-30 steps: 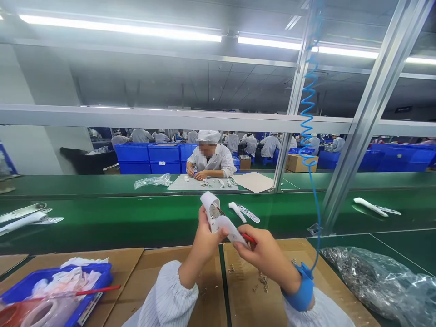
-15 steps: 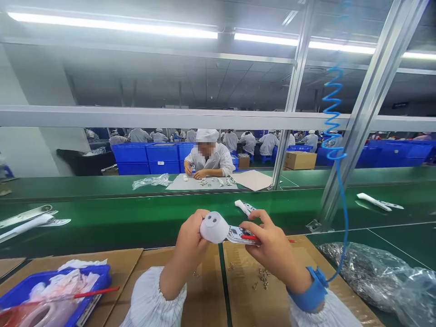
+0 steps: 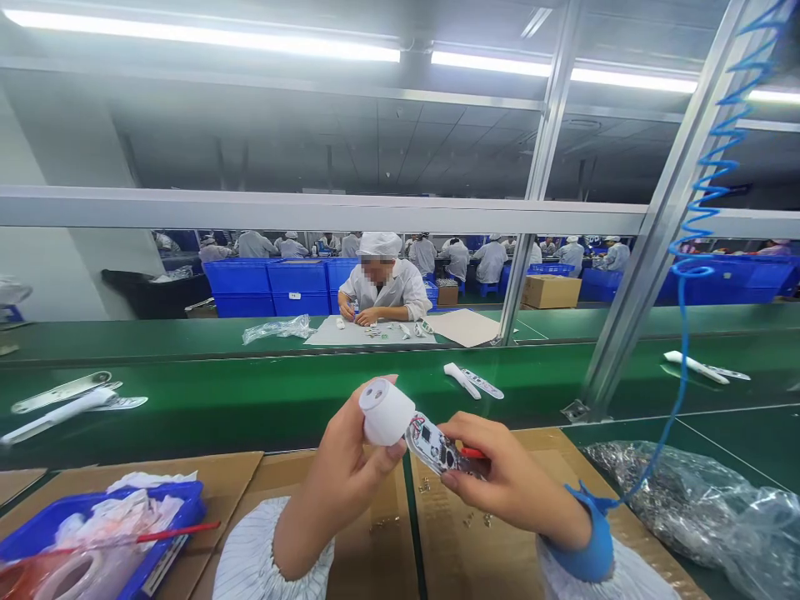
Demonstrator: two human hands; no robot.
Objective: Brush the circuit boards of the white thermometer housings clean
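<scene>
My left hand (image 3: pixel 341 479) is closed around a white plastic housing (image 3: pixel 387 414), whose round end with two dark holes faces up and to the left. From it a white shell half with a circuit board (image 3: pixel 431 442) and red wires slants down to the right. My right hand (image 3: pixel 509 479) grips the far end of that board between thumb and fingers. A thin red stick (image 3: pixel 473 453) is also in this hand, its rest hidden by the fingers. Below, small metal screws (image 3: pixel 425 484) lie scattered on the cardboard (image 3: pixel 475 550).
More white housings with boards (image 3: pixel 473 382) lie on the green belt (image 3: pixel 250 408). A blue tray (image 3: pixel 181 521) with crumpled material and a red stick stands left. A plastic bag (image 3: pixel 706 508) sits right, under a blue coiled cord (image 3: pixel 684 333). Opposite, a co-worker (image 3: pixel 406 287) works.
The housing has tilted and the board now slants down, its face turned toward me. My right hand has moved down and right. Pieces on the belt have shifted right, and the coiled cord has swung right.
</scene>
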